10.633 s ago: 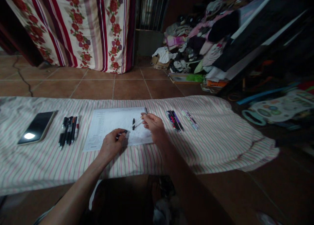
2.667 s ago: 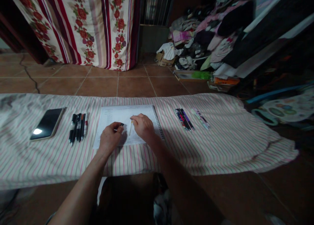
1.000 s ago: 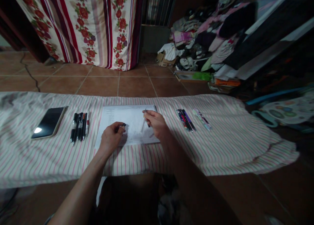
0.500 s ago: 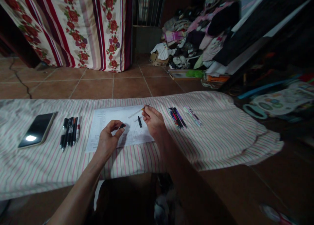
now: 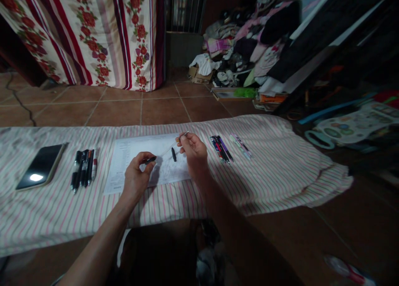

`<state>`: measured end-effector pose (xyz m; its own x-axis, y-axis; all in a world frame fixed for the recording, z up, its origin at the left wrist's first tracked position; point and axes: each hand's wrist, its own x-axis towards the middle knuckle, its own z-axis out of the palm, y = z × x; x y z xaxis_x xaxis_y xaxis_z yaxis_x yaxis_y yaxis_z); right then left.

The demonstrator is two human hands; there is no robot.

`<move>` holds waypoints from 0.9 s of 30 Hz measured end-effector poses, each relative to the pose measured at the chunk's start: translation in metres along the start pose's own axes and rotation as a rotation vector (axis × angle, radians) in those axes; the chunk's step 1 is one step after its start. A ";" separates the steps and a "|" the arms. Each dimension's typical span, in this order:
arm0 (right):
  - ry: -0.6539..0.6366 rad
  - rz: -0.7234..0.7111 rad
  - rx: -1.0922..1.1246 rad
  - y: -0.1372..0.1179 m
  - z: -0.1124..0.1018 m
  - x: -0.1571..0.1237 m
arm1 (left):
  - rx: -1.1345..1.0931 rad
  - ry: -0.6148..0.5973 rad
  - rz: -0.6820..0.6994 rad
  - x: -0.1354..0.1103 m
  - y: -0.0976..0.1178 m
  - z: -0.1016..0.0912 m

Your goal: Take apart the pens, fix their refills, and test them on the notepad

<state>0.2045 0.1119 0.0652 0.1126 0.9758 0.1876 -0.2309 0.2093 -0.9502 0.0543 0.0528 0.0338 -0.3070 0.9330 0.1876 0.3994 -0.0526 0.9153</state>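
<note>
Over a printed sheet of paper (image 5: 120, 165), my left hand (image 5: 137, 173) pinches a short black pen part (image 5: 151, 160) between thumb and fingers. My right hand (image 5: 195, 155), a little to the right and higher, is closed on a thin, see-through pen refill (image 5: 167, 150) that slants down toward the left hand. The refill's far end lies close to the black part; whether they touch I cannot tell. Another black pen piece (image 5: 173, 154) rests on the paper between both hands.
Several dark pens (image 5: 83, 169) lie left of the paper, beside a phone (image 5: 40, 167). To the right are more pens (image 5: 221, 149) and a few pale ones (image 5: 242, 146). All rest on a striped cloth (image 5: 280, 165). Heaped clothes (image 5: 246, 45) stand beyond.
The refill in my right hand has turned and now points more toward my left hand. The black part in my left hand has tilted flatter. The view has shifted slightly.
</note>
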 end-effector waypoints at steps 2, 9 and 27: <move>-0.012 -0.016 -0.038 -0.002 0.001 -0.003 | 0.049 -0.001 0.007 0.000 -0.002 0.001; -0.034 -0.063 -0.125 -0.007 0.003 -0.006 | 0.151 -0.016 0.048 0.000 -0.004 0.002; -0.066 -0.070 -0.245 -0.004 0.005 -0.008 | 0.158 -0.023 0.036 -0.001 -0.001 0.002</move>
<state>0.1999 0.1031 0.0689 0.0553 0.9632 0.2630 0.0172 0.2624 -0.9648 0.0561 0.0523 0.0317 -0.2705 0.9396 0.2097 0.5411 -0.0318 0.8404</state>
